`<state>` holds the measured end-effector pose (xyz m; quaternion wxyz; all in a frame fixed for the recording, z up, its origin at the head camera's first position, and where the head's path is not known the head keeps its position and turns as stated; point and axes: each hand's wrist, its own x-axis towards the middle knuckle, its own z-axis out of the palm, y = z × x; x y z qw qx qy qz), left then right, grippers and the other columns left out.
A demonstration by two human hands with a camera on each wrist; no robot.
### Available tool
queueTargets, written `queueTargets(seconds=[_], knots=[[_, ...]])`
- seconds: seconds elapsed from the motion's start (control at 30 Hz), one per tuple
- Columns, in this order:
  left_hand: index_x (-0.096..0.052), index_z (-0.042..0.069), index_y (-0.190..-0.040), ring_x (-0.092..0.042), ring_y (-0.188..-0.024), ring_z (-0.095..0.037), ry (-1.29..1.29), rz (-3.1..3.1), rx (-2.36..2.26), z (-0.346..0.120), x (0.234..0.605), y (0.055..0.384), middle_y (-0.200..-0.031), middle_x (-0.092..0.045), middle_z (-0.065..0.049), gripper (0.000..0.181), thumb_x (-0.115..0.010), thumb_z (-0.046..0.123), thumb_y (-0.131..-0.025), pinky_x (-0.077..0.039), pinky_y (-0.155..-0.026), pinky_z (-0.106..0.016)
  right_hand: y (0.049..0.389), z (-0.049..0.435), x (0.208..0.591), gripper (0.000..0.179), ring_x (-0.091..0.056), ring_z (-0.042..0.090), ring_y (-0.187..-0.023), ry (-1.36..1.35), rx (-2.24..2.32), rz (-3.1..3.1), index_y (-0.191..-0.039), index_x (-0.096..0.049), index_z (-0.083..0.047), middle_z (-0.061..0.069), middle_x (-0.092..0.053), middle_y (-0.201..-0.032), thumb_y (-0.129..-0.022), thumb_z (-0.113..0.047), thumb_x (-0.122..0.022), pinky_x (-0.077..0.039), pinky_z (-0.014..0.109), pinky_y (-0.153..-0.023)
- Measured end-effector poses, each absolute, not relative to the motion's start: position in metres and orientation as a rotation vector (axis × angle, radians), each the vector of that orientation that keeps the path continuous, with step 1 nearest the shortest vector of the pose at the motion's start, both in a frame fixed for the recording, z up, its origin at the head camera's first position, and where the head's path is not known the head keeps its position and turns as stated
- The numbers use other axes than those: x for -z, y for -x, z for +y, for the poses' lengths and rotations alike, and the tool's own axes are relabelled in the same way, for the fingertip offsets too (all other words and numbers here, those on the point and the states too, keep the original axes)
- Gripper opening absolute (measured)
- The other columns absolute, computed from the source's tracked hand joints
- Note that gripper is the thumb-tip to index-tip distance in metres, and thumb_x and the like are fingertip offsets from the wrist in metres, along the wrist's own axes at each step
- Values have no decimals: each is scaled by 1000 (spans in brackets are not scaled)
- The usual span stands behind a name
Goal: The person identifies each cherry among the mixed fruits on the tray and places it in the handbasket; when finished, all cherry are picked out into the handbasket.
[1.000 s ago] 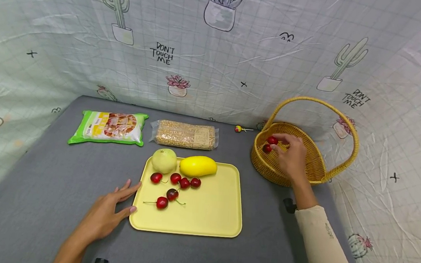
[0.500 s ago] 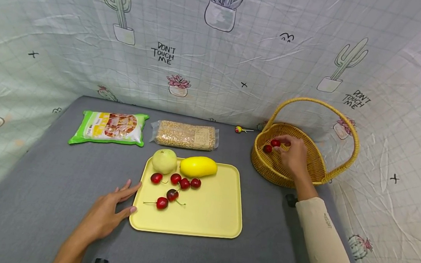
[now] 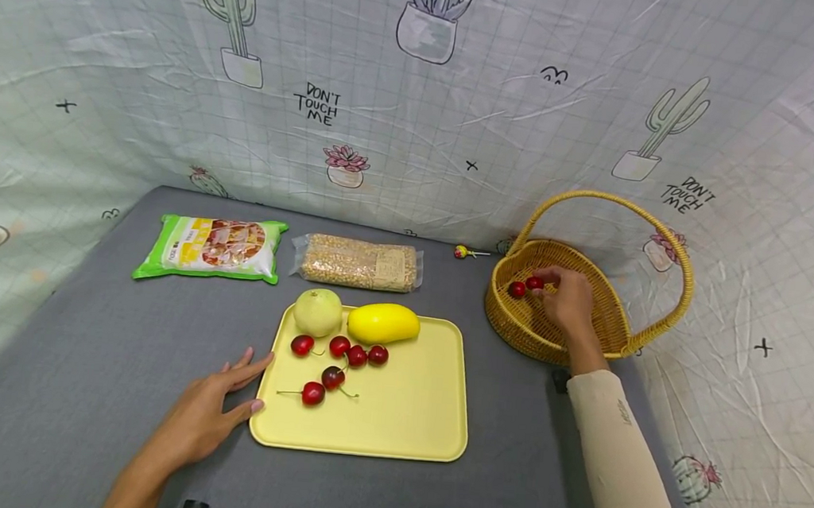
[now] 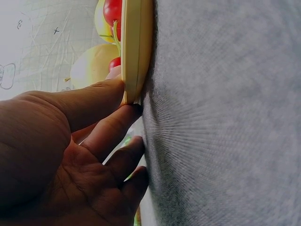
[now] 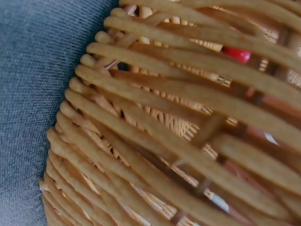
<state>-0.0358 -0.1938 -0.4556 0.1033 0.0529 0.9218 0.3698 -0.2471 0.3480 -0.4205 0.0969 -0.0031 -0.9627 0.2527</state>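
Observation:
In the head view my right hand (image 3: 567,302) reaches into the wicker basket (image 3: 524,339), pinching a red cherry (image 3: 535,283) between thumb and fingertips. A second cherry (image 3: 517,289) lies in the basket just left of it. The right wrist view is filled by the basket's woven wall (image 5: 155,103), which hides most of that hand; a bit of red shows through the gaps. My left hand (image 3: 204,413) rests at the left edge of the yellow tray (image 3: 409,414), thumb and index fingertip touching its rim, other fingers loosely extended on the grey cloth.
On the tray lie several cherries (image 3: 313,393), a pale green round fruit (image 3: 318,312) and a yellow mango-shaped fruit (image 3: 383,323). Behind it are a green-edged food bag (image 3: 214,248), a clear pack of yellow kernels (image 3: 356,262) and a lollipop (image 3: 460,252). The basket's handle (image 3: 688,284) arches overhead.
My right hand has lowered slightly and shifted a little right inside the basket with the cherry. The left hand and the tray have stayed in place.

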Motion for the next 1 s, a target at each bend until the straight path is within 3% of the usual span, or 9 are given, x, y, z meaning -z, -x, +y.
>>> queueTargets(seconds=[0.8, 1.0], knots=[[-49, 19, -162, -34, -153, -56, -158, 2713, -1104, -195, 455, 35, -165, -38, -26, 75, -81, 17, -94, -30, -121, -76, 256, 348, 426, 29, -63, 48, -121, -15, -701, -2936, -128, -75, 1, 26, -74, -129, -99, -3, -72, -52, 64, -105], [-49, 20, -161, -34, -152, -58, -169, 2721, -1102, -195, 455, 35, -165, -38, -26, 74, -80, 17, -94, -31, -120, -76, 254, 350, 427, 29, -63, 49, -124, -11, -743, -2829, -127, -75, 2, 27, -74, -128, -99, -1, -72, -44, 65, -116]])
